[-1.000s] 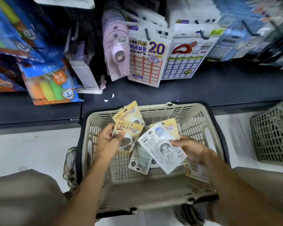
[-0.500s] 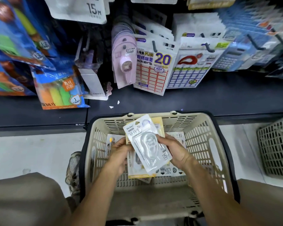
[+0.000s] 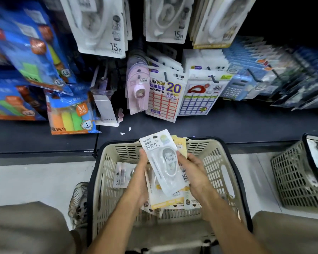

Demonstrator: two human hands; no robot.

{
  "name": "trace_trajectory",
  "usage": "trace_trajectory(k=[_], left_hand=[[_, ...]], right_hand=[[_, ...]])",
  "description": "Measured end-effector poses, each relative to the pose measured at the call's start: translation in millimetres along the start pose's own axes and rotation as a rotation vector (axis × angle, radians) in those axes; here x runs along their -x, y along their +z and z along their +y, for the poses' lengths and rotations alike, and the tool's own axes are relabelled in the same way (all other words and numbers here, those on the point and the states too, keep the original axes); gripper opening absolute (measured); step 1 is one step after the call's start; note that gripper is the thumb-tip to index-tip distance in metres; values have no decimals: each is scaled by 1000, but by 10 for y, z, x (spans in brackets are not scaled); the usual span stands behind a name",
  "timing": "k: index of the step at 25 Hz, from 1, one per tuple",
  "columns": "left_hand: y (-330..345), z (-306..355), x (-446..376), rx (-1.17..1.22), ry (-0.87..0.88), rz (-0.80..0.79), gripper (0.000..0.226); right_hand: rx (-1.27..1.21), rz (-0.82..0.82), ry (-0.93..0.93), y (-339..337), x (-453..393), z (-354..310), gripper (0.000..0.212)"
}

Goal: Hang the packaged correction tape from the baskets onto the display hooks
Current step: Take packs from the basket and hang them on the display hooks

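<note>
A stack of correction tape packs, white on top with yellow ones behind, is held upright above the beige basket. My left hand grips the stack's left edge and my right hand grips its right edge. More packs lie loose on the basket floor. White correction tape packs marked 15m hang on display hooks at the top, with two more rows to their right.
Pink tape dispensers, label sticker sheets and calculators hang over a dark shelf. Highlighter packs hang at left. A second basket with packs stands on the floor at right. My knees frame the basket.
The separate packs in my two hands came together into one stack held by both. The stack rose above the basket, and my view tilted up to show the upper hooks.
</note>
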State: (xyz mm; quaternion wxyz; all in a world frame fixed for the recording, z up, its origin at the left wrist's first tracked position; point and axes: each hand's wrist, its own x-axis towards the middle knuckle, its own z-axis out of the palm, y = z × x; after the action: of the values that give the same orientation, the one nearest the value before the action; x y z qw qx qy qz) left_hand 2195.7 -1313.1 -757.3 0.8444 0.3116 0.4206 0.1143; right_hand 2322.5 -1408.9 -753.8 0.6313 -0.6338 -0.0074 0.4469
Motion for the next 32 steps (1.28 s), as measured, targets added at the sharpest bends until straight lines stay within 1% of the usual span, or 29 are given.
trace_trajectory(k=[2, 3, 6, 8, 10, 11, 12, 14, 17, 18, 21, 24, 26, 28, 32], left_hand=[[133, 274, 161, -19, 113, -47, 70], [214, 420, 252, -36, 160, -42, 72], [470, 875, 539, -46, 298, -35, 74], [611, 1203, 731, -36, 360, -46, 74], [736, 1581, 941, -73, 429, -74, 74], [790, 1752, 1038, -119, 465, -103, 77], [834, 1912, 1157, -177, 492, -137, 80], [872, 2173, 1361, -267, 509, -202, 83], [846, 2415, 1573, -295, 500, -261, 74], [827, 2481, 1621, -310, 505, -255, 71], [703, 2689, 1725, -297, 558, -196, 69], [568, 2850, 1852, -331, 697, -101, 78], [547, 2901, 1901, -329, 745, -90, 80], [565, 2903, 1893, -308, 751, -118, 81], [592, 2879, 1816, -289, 774, -149, 73]], right_hand=[[29, 8, -84, 118, 128, -292, 7], [46, 8, -131, 187, 214, -466, 8], [153, -4, -285, 386, 468, -1000, 20], [188, -107, -369, 516, 677, -1355, 24], [183, -219, -434, 648, 888, -1695, 49], [185, -240, -476, 708, 968, -1842, 56], [175, -252, -520, 760, 1041, -1974, 58], [105, -302, -552, 837, 1148, -2164, 53], [48, -326, -547, 867, 1212, -2306, 38], [55, -307, -559, 858, 1211, -2339, 35], [79, -223, -634, 836, 1131, -2475, 40], [162, -185, -714, 880, 1050, -2639, 24], [269, -129, -749, 947, 957, -2697, 23], [283, -83, -729, 1017, 886, -2710, 20], [147, -12, -646, 998, 903, -2585, 6]])
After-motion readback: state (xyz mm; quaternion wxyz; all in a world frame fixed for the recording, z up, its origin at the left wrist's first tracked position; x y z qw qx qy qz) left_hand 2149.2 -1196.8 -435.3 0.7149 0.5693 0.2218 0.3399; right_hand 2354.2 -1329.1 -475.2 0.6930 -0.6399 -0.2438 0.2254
